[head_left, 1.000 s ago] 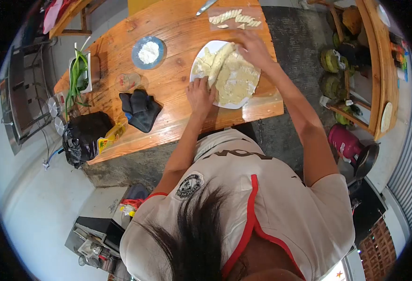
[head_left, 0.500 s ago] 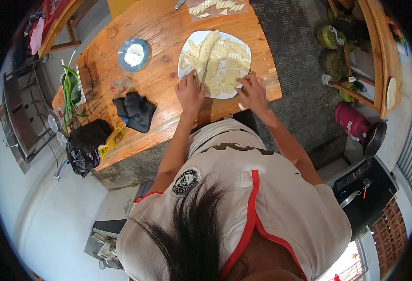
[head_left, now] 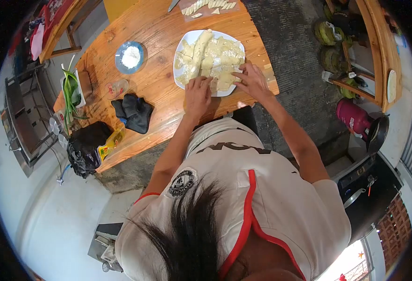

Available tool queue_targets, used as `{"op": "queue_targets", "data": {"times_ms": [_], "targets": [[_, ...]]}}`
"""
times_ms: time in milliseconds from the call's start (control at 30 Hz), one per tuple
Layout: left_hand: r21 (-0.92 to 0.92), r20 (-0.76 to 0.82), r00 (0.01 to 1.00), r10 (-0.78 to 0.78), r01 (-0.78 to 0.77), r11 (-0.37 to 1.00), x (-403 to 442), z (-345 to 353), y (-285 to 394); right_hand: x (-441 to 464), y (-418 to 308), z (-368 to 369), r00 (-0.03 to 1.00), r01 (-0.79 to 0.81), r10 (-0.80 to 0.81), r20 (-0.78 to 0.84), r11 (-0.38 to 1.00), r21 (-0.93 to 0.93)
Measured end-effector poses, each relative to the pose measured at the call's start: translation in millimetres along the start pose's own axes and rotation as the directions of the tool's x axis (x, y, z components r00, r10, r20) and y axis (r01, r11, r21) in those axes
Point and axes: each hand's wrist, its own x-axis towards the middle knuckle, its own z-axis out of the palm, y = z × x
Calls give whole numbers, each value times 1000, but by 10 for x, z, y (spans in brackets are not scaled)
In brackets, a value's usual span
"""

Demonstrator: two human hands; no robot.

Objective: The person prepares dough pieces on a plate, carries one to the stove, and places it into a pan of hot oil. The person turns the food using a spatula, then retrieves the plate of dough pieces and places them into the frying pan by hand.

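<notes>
Apparently for even control, the dough [head_left: 224, 77] on the plate [head_left: 189, 36] was touched near its edge by the left hand [head_left: 198, 97], fingers bunched, and the right hand [head_left: 254, 82], fingers parted, any grip being unclear.

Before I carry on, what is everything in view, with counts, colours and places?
Table: one, wooden, centre
Plate: one, white, near edge
Dough roll: one, cream, plate's left
Flat dough: several pieces, cream, same plate
Dough strips: several, cream, far edge
Flour: one heap, white, blue plate
Drinking glass: one, clear, left
Cloth item: one, black, left
Plastic bag: one, black, left corner
Spring onions: bunch, green, far left
Gas cylinder: one, pink, right floor
Pan: one, black, beside cylinder
Left hand: one, bare, plate edge
Right hand: one, bare, plate's right
</notes>
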Motion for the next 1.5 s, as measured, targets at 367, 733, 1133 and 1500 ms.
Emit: {"op": "queue_targets", "data": {"times_ms": [367, 733, 1133, 1500], "targets": [[-33, -202, 962, -183, 181, 983, -288, -188, -188, 126, 170, -3, 953, 296, -292, 83, 954, -41], [-94, -205, 963, -176, 160, 983, -289, -140, -117, 156, 218, -14, 907, 407, -392, 155, 910, -78], [-163, -117, 970, -214, 194, 967, -274, -174, -66, 194, 245, -50, 885, 450, -425, 193, 886, -113], [-167, -126, 975, -186, 164, 972, -257, -140, -60, 183, 250, 1, 874, 473, -454, 172, 877, -90]]}}
